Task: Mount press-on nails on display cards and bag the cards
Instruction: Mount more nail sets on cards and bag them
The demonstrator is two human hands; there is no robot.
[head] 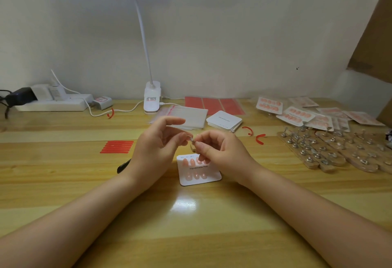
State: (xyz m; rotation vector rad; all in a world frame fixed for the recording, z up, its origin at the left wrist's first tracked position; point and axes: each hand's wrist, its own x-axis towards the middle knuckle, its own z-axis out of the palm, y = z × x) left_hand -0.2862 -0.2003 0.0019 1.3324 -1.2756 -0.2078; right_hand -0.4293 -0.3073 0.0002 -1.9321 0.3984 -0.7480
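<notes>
While both hands (192, 140) pinch a nail, the card (199, 171) reads "Handmade Nail".

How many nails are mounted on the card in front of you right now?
6 visible on the card: three in the top row, three in the bottom row. The right hand covers the top row's right end, so more may be hidden.

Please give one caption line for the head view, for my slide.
Both hands pinch a small nail stand above a half-filled display card.
</notes>
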